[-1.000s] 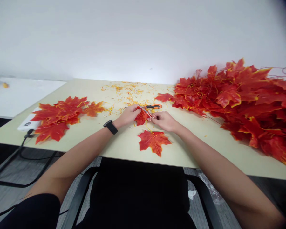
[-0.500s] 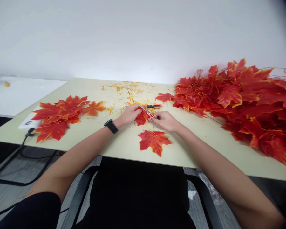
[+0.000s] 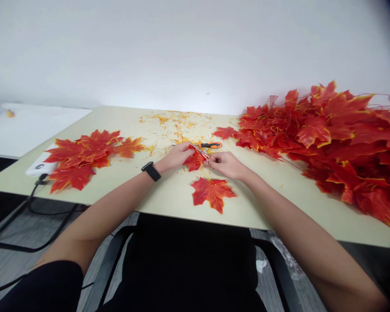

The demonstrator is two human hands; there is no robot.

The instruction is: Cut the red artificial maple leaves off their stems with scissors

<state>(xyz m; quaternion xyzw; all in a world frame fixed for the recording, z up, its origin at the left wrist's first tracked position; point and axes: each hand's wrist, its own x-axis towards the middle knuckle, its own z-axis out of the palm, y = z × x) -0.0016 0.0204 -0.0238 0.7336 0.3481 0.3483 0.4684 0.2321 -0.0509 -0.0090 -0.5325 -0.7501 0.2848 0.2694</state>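
Observation:
My left hand (image 3: 177, 156), below a black wristwatch, pinches the edge of a small red artificial maple leaf (image 3: 195, 161). My right hand (image 3: 225, 164) is closed around the handles of a pair of scissors (image 3: 201, 153), whose silver blades lie along the leaf's upper edge and point up-left towards my left fingers. Closer to me, a second maple leaf (image 3: 212, 193) lies flat on the table, its yellow stem reaching up to the held leaf. Just behind the scissors lies an orange-and-black handled tool (image 3: 210, 145), its tip partly hidden.
A large heap of red maple leaves (image 3: 344, 134) covers the table's right side. On the left, a smaller leaf pile (image 3: 84, 156) overlaps a white device (image 3: 35, 168) with a black cable. Yellow-orange trimmings (image 3: 178, 121) are scattered along the back of the table (image 3: 143, 195).
The scissors' blades show a little more openly over the held leaf. The leaf lying in front has shifted slightly to the right; both hands stay almost in place.

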